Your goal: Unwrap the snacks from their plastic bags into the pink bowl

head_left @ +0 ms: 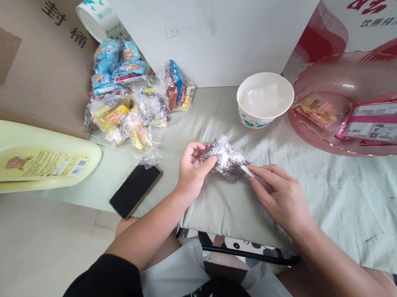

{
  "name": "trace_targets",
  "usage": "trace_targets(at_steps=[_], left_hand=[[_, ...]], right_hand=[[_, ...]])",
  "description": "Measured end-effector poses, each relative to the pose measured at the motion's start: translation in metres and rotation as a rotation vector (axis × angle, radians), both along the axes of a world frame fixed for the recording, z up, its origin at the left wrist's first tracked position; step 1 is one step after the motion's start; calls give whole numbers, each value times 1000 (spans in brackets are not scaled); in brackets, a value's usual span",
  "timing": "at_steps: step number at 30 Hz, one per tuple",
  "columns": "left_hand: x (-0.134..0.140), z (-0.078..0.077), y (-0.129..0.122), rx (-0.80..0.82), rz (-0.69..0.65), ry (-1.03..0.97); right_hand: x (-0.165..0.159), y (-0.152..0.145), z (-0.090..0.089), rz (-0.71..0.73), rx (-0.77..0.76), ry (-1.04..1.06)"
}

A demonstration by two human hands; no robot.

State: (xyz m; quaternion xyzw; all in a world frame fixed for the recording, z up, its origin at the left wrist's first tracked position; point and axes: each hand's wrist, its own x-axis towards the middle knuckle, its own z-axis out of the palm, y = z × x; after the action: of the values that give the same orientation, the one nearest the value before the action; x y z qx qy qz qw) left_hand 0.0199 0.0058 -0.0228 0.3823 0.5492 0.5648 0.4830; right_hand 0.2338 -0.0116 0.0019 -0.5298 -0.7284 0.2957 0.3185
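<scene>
My left hand (194, 168) is closed on the left end of a crinkled clear plastic package (224, 155) with something dark inside. In my right hand (281, 194) is a small knife (247, 170), its thin blade pointing left. The blade's tip lies against the shiny wrapping; whether it has pierced the plastic I cannot tell. Just beyond the package, to the right, stands a white paper bowl (264, 99) with a blue pattern. What the bowl holds, if anything, is hard to make out.
Wrapped snacks (127, 97) are heaped at the left, near a tipped paper cup (99, 15). A black phone (135, 191) and a pale green plastic tub (26, 161) lie nearer. On the right, a pink basin (331, 74) holds packets. Boxes (210, 25) line the back.
</scene>
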Motion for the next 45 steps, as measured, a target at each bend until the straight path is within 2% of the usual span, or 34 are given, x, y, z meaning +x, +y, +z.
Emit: trace_targets(at_steps=[2,4,6,8,14,19,22,27,29,32,35,38,40,43,45], left_hand=[[-1,0,2,-6,42,-58],[-2,0,3,-17,56,-89],[-1,1,3,-22,38,-70],[1,3,1,-12,-13,2],[2,8,-6,-1,-230,177],[1,8,-7,-21,-342,248],[0,7,-7,8,-350,320],[1,9,-6,56,-334,329],[1,10,-5,36,-320,277],[-2,10,-2,-13,-276,145],[-8,8,4,-14,-138,33],[-16,10,8,4,87,98],[-22,12,10,-19,182,159],[-29,16,10,-45,243,177],[-31,17,10,39,243,256]], right_hand=[[8,4,2,-36,44,-42],[19,10,3,-150,113,-96],[29,17,2,-281,174,-168],[36,22,-1,-341,202,-253],[36,28,-19,-315,161,-446],[31,30,-21,-302,297,-459],[23,27,-16,-174,398,-328],[7,18,-11,229,454,-66],[5,16,-10,290,471,-46],[9,16,-10,284,486,-71],[21,20,-8,234,471,-86],[35,26,-6,160,484,-124],[42,30,-5,119,493,-130],[47,31,-2,17,451,-83],[44,29,0,-37,421,-46]])
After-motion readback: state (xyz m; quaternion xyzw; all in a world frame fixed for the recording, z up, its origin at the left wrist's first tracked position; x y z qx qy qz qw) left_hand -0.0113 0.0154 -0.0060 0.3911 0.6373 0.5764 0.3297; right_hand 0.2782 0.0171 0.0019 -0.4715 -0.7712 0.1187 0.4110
